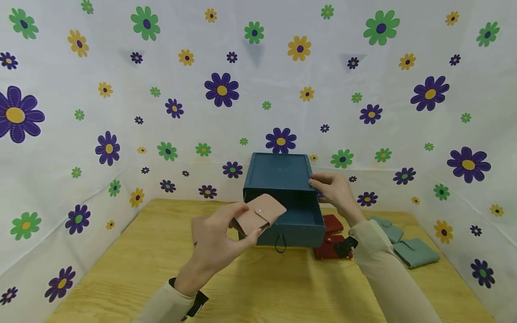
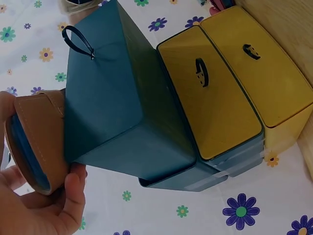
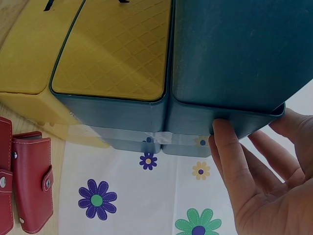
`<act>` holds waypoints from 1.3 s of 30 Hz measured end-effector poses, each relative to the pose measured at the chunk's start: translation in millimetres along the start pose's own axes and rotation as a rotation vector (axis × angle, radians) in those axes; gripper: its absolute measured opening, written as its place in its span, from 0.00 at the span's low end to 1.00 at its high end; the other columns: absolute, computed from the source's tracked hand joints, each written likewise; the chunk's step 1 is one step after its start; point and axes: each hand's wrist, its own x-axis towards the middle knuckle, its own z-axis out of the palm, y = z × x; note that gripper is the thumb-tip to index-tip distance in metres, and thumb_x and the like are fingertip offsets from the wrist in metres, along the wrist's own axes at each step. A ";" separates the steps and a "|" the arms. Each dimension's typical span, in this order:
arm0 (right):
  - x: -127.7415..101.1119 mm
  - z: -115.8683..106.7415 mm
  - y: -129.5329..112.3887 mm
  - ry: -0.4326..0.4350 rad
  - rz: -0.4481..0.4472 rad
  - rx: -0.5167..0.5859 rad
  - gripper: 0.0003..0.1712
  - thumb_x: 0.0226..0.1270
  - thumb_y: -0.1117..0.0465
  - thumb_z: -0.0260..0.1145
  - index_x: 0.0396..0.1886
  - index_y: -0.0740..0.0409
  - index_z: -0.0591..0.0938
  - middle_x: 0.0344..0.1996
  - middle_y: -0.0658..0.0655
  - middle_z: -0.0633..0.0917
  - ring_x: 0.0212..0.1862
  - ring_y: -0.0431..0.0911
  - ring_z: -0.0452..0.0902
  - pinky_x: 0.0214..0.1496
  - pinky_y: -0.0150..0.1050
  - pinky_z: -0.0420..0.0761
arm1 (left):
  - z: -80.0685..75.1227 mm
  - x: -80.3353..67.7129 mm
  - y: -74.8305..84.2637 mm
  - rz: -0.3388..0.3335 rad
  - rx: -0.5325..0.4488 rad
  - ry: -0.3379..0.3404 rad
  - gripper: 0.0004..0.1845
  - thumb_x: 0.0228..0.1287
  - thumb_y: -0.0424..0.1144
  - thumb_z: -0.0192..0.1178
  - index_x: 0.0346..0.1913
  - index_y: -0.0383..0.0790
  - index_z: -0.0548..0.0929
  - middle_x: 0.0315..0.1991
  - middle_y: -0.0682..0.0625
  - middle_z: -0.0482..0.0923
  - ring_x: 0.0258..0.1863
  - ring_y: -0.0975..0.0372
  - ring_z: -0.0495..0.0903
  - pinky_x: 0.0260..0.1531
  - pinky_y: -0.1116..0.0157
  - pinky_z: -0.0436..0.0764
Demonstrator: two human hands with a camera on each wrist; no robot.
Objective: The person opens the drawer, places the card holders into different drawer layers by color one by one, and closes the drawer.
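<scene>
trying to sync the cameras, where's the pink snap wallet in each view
Head: pink snap wallet near centre, just below mid-height, held in the left hand.
Left wrist: at the left edge, around mid-height, looking browner.
Right wrist: not in it.
Shared landmark: pulled-out teal drawer, right of the wallet in the left wrist view, upper right in the right wrist view.

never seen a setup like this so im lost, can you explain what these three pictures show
There is no machine: a person works with bare hands. The wide picture comes from a camera on the head, the other two from cameras on each wrist. The left hand holds a pink wallet by an open drawer. The right hand touches the chest. On the table lie red wallets and green wallets, plus something pink, partly hidden.
</scene>
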 end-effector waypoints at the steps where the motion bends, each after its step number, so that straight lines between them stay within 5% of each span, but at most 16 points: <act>1: -0.5 -0.2 0.4 -0.001 0.004 0.001 0.26 0.72 0.54 0.62 0.65 0.61 0.76 0.62 0.66 0.78 0.57 0.60 0.80 0.49 0.52 0.84 | 0.6 -0.1 2.0 -0.006 0.002 -0.013 0.26 0.51 0.44 0.73 0.53 0.38 0.81 0.46 0.48 0.84 0.35 0.65 0.81 0.29 0.70 0.84; 6: -1.5 -2.0 0.7 0.003 -0.004 0.009 0.27 0.72 0.53 0.62 0.65 0.61 0.76 0.63 0.66 0.78 0.58 0.60 0.80 0.50 0.53 0.84 | 3.2 5.0 10.4 -0.040 0.082 -0.017 0.24 0.53 0.48 0.72 0.52 0.41 0.83 0.47 0.48 0.82 0.43 0.60 0.81 0.33 0.67 0.85; 24: -0.3 -1.8 2.3 0.008 -0.004 0.011 0.26 0.72 0.53 0.62 0.65 0.60 0.76 0.62 0.65 0.79 0.56 0.59 0.81 0.48 0.51 0.85 | 17.4 25.1 22.2 -0.201 0.308 -0.098 0.23 0.56 0.58 0.68 0.46 0.46 0.85 0.41 0.48 0.82 0.37 0.57 0.80 0.29 0.62 0.82; 32: -1.0 -1.9 3.7 -0.001 -0.010 0.017 0.26 0.72 0.53 0.62 0.65 0.60 0.76 0.62 0.65 0.78 0.57 0.59 0.81 0.49 0.51 0.84 | 17.1 30.7 28.7 -0.311 0.334 -0.260 0.27 0.59 0.64 0.63 0.49 0.45 0.85 0.40 0.48 0.80 0.35 0.59 0.76 0.29 0.65 0.80; 39: -0.8 -1.7 5.0 -0.004 -0.014 0.019 0.27 0.72 0.53 0.62 0.65 0.60 0.76 0.62 0.65 0.78 0.57 0.60 0.80 0.52 0.54 0.83 | 10.9 32.5 29.8 -0.397 0.261 -0.364 0.31 0.61 0.67 0.58 0.54 0.46 0.83 0.49 0.45 0.80 0.46 0.54 0.79 0.45 0.54 0.84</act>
